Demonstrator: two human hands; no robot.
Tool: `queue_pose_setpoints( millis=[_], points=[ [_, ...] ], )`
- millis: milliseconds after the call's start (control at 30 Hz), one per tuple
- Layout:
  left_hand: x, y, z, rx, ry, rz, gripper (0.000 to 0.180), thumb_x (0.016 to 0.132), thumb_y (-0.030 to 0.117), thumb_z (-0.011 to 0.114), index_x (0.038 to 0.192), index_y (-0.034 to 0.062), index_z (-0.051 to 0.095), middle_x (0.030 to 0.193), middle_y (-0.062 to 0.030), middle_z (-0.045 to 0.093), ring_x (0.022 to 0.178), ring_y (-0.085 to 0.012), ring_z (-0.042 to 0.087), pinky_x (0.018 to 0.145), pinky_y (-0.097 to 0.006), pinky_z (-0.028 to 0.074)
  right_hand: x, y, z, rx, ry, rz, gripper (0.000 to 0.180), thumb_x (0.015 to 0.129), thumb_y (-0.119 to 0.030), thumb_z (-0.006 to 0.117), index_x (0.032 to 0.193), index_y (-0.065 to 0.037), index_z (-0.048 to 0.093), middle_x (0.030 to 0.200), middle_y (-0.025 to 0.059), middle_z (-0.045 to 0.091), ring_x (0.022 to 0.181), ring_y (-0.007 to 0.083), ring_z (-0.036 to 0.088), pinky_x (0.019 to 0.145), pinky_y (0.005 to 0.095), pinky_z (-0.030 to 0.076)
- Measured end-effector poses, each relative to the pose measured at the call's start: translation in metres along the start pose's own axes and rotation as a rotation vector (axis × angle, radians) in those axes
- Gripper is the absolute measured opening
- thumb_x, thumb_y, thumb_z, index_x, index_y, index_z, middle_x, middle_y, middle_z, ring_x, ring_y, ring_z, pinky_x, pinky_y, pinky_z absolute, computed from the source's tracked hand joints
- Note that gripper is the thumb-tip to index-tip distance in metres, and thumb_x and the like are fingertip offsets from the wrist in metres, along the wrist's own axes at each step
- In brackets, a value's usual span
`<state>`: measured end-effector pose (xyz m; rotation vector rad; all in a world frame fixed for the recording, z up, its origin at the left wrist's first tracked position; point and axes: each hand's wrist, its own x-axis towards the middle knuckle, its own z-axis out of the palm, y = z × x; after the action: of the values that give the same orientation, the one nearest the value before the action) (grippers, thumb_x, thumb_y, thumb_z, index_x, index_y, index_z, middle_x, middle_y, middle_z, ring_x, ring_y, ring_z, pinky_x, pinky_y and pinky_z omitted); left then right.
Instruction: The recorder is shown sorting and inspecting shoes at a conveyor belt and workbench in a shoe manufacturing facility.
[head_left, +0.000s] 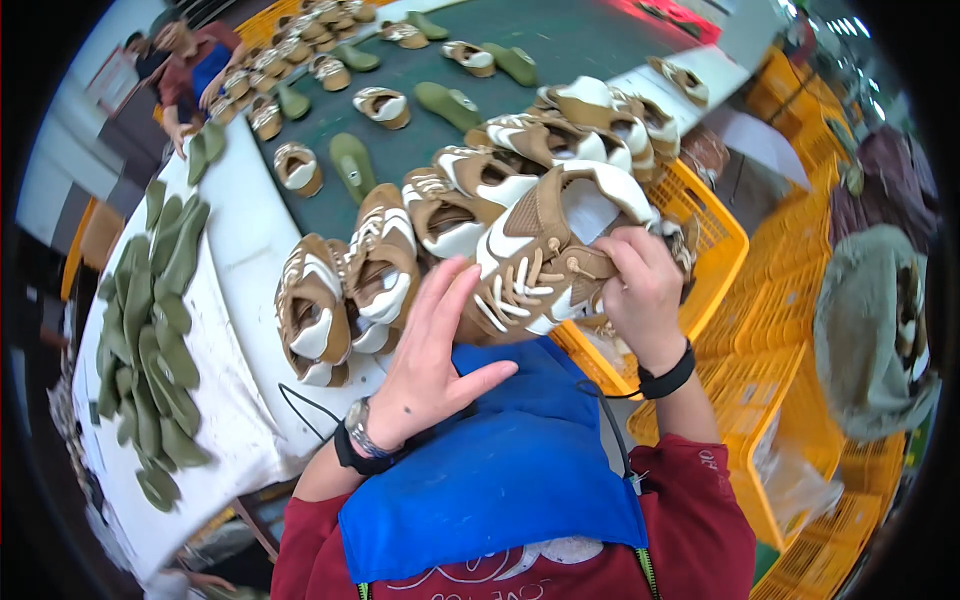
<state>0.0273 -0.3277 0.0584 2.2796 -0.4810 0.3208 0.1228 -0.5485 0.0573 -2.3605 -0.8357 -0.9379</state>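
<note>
Right hand (640, 290) grips the brown-and-white shoe (545, 250) by its collar, held up over the yellow crate (715, 250). Left hand (430, 350) is open, fingers spread under its toe. Looks light and soft-sided; the laces could snag, so the collar seems the firmest hold.

Shoe factory: conveyor belt (560, 45) carrying shoe uppers (382, 106).

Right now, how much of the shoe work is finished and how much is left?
Looks done: brown-and-white laced shoes stand in a row on the white table edge. In hand: the right hand grips one more brown-and-white shoe while the left hand rests open against it. Possibly left: more shoes piled over the yellow plastic crate, and green insoles stacked on the table.
</note>
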Motion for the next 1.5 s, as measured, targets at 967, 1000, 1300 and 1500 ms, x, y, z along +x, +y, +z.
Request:
queue_pose_setpoints(
  millis=[967, 1000, 1300, 1500],
  points=[
    [-0.066, -0.071, -0.034, -1.166, 0.563, -0.385, 0.086, 0.068, 0.064, 0.055, 0.124, 0.0028, 0.034, 0.118, -0.0085, 0.045, 0.108, -0.0178, 0.045, 0.091, -0.032, 0.039, 0.029, -0.142, 0.071, 0.846, -0.827, -0.316, 0.024, 0.075, -0.021, 0.061, 0.085, -0.001, 0.053, 0.064, 0.0128, 0.059, 0.058, 0.0302, 0.058, 0.049, 0.0369, 0.045],
    [-0.064, -0.071, -0.037, -1.320, 0.657, -0.416, 0.080, 0.071, 0.060, 0.054, 0.123, 0.0036, 0.035, 0.118, -0.0087, 0.046, 0.108, -0.0183, 0.046, 0.091, -0.033, 0.040, 0.032, -0.141, 0.071, 0.989, -0.825, -0.289, 0.023, 0.075, -0.020, 0.061, 0.088, -0.002, 0.054, 0.066, 0.0121, 0.060, 0.059, 0.0292, 0.059, 0.050, 0.0357, 0.046],
    [-0.041, -0.070, -0.046, -1.752, 0.701, -0.403, 0.057, 0.086, 0.050, 0.033, 0.124, 0.0086, 0.039, 0.117, -0.0126, 0.048, 0.103, -0.0251, 0.050, 0.090, -0.039, 0.040, 0.067, -0.101, 0.082, 1.223, -0.676, 0.309, 0.023, 0.079, -0.003, 0.056, 0.102, 0.000, 0.056, 0.088, 0.0035, 0.060, 0.063, 0.0028, 0.051, 0.055, 0.0160, 0.043],
    [-0.043, -0.068, -0.043, -1.693, 0.569, -0.509, 0.052, 0.087, 0.044, 0.037, 0.124, 0.0072, 0.038, 0.119, -0.0089, 0.047, 0.108, -0.0201, 0.047, 0.093, -0.035, 0.038, 0.061, -0.118, 0.098, 1.010, -0.653, -0.082, 0.048, 0.067, -0.006, 0.063, 0.113, -0.005, 0.049, 0.093, 0.0088, 0.050, 0.066, 0.0153, 0.052, 0.058, 0.0242, 0.045]
  ],
)
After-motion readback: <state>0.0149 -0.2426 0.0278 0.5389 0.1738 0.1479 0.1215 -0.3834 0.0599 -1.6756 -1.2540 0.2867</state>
